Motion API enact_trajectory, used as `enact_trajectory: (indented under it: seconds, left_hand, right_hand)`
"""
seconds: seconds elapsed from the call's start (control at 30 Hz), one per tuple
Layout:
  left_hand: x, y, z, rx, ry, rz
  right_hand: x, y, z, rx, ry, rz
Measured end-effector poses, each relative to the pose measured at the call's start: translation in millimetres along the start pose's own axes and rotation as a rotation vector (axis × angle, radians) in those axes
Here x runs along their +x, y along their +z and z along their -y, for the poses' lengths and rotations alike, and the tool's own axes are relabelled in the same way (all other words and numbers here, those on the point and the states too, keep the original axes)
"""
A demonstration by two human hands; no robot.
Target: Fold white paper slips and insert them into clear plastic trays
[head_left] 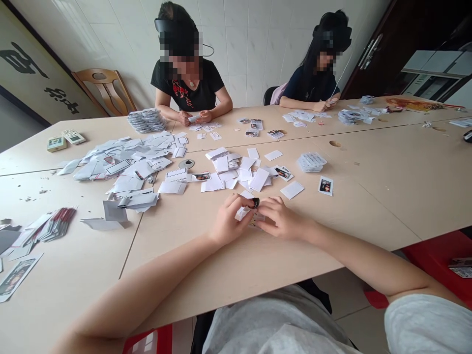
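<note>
Left hand (229, 221), right hand (283, 217), dark piece (255, 202) (curled) between

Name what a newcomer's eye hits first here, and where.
A big heap of white cards spreads left of centre on the table. At front centre, the left hand pinches a small dark item, the right hand close beside it. At the far side, one person and, farther right, another wear black headsets.

The head camera looks forward-down across the table (405, 182).
</note>
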State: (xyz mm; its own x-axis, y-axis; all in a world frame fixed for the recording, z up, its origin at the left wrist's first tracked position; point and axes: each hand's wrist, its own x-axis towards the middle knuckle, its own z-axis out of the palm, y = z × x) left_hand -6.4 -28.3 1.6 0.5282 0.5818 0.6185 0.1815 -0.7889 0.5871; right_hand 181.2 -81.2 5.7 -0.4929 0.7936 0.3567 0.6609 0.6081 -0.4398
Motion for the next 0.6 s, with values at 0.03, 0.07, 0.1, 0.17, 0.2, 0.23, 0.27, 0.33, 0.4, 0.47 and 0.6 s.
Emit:
enact_trajectory:
  seconds: [0.03,0.07,0.1,0.17,0.2,0.23,0.27,0.33,0.4,0.47,0.6]
  left_hand:
    - [-1,-0.4,0,0.022,0.041,0.024]
    - [-1,-0.7,0,0.039,0.064,0.045]
    - [-1,-0.8,0,0.055,0.075,0.063]
    - [0,-0.6,1,0.08,0.072,0.086]
    - [1,-0.3,2,0.086,0.059,0.097]
    - [1,0.0,2,0.088,0.039,0.112]
    - [1,0.2,3,0.086,0.014,0.129]
    - [2,0.3,2,0.074,-0.053,0.148]
    - [2,-0.5,2,0.046,-0.138,0.119]
    - [3,-1.8,1,0.025,-0.191,0.109]
    - [3,-3.6,3,0.111,-0.12,0.302]
  right_hand:
    - [0,1,-1,-0.04,-0.002,0.008]
    - [-1,1,-2,-0.074,-0.003,0.012]
    - [-2,1,-3,-0.103,-0.003,0.011]
    - [-2,2,-5,-0.147,-0.003,0.006]
    - [-3,2,-6,-0.162,-0.008,0.002]
    - [-3,3,-7,-0.172,-0.014,-0.004]
    - [-3,3,-9,-0.176,-0.016,-0.014]
    - [-3,4,-13,-0.17,-0.003,-0.051]
    - [-2,2,-18,-0.146,0.04,-0.109]
    - [-1,-2,-24,-0.125,0.093,-0.166]
    - [-1,-12,-35,-0.106,0.148,-0.244]
